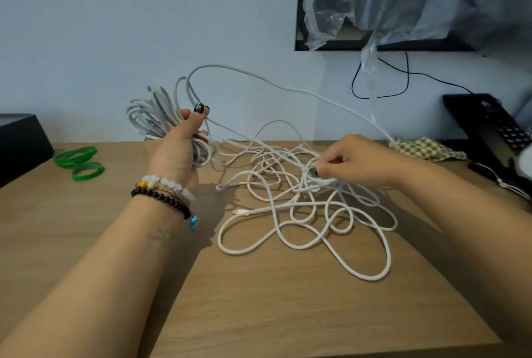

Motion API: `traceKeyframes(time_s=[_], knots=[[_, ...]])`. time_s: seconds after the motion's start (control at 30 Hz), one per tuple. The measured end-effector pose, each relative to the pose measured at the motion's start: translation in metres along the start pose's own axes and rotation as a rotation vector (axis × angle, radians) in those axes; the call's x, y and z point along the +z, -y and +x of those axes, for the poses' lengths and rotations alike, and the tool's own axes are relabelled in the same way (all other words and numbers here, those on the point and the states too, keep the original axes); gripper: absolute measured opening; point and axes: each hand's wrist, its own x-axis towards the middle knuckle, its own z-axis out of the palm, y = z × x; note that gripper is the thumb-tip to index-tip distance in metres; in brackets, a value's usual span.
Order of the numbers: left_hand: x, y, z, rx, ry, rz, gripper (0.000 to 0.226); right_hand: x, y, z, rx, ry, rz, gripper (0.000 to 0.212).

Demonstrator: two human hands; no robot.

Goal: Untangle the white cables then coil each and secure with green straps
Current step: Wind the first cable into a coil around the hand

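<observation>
— Gripping what?
— Left hand (175, 147) holds a coiled cable bundle (152, 116); right hand (348, 162) pinches the white cable tangle (302, 213) on the wooden table (259, 314).
— Straps?
— Green straps (79, 160) left of the left hand, by the pale wall (144, 26).

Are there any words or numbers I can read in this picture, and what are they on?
None can be read.
Black frame on the wall: a tiny pale mark at its lower left corner, too small to read.
Black telephone: its keys and a small mark on top are too blurred to read.
White cables and green straps: no print visible.
</observation>
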Motion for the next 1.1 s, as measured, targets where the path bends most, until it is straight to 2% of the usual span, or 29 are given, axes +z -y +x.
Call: traceKeyframes(time_s=[0.1,0.27,0.37,0.5,0.57,0.7,0.83,0.97,1.1], knots=[[0.0,-0.001,0.0,-0.013,-0.009,0.01,0.022,-0.001,0.009,0.003,-0.01,0.155,0.048,0.012],[0.002,0.005,-0.004,-0.007,0.062,0.061,0.023,0.008,0.016,0.012,0.07,0.328,-0.057,0.007],[0.011,0.012,-0.014,-0.012,0.123,0.134,0.015,0.011,0.015,0.014,0.161,0.35,0.008,0.006],[0.014,0.015,-0.019,-0.033,0.108,0.187,0.016,0.017,0.018,0.012,0.202,0.344,0.111,0.014],[0.015,0.018,-0.021,-0.082,0.081,0.289,0.015,0.02,0.018,0.01,0.198,0.348,0.178,0.013],[0.018,0.026,-0.03,-0.175,0.052,0.548,0.01,0.016,0.015,0.011,0.197,0.231,0.353,0.022],[0.019,0.029,-0.037,-0.36,0.225,0.666,0.017,0.007,0.017,0.01,0.157,0.082,0.464,0.013],[0.021,0.033,-0.042,-0.584,0.379,0.623,0.014,-0.002,0.023,0.008,0.089,0.011,0.513,0.017],[0.023,0.034,-0.044,-0.672,0.424,0.552,0.016,-0.006,0.032,0.003,0.033,-0.047,0.458,0.014]])
